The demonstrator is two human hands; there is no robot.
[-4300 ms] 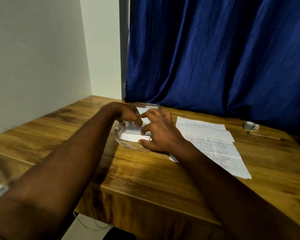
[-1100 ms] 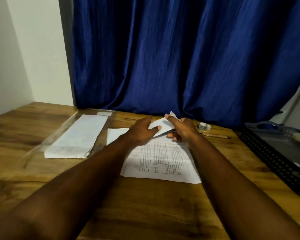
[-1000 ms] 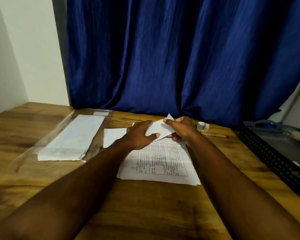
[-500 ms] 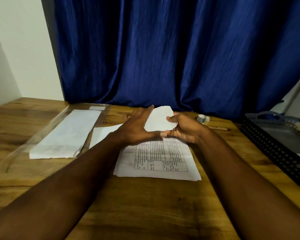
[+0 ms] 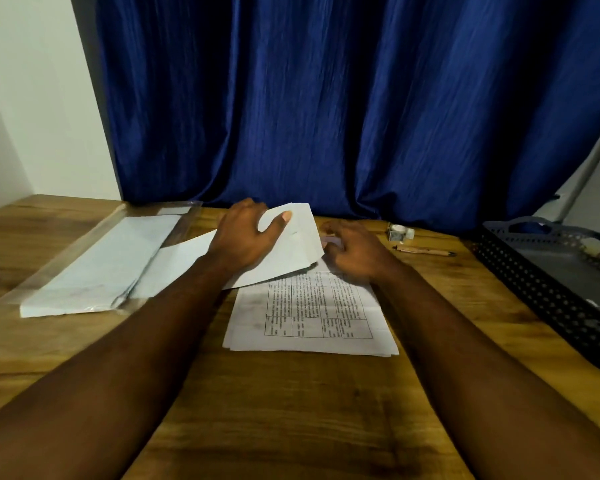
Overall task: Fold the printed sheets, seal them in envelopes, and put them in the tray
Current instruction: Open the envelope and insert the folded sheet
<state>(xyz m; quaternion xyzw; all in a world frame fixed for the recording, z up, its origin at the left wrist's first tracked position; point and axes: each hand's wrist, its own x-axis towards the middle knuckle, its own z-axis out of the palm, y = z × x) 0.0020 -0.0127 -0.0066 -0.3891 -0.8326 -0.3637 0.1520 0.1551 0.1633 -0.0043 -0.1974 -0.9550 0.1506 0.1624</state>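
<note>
Bare table [image 5: 291,410] at six o'clock, tray [image 5: 520,271] at three. The left hand [image 5: 246,237] pinches a lifted blank-backed sheet [image 5: 291,251]; the blurred right hand [image 5: 355,252] perhaps touches the printed stack [image 5: 312,317], grip unclear.

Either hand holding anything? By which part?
Left hand grips the lifted sheet near its far edge, thumb on its face. Right hand rests on the printed stack, at its far end; blurred, hold unclear.
</note>
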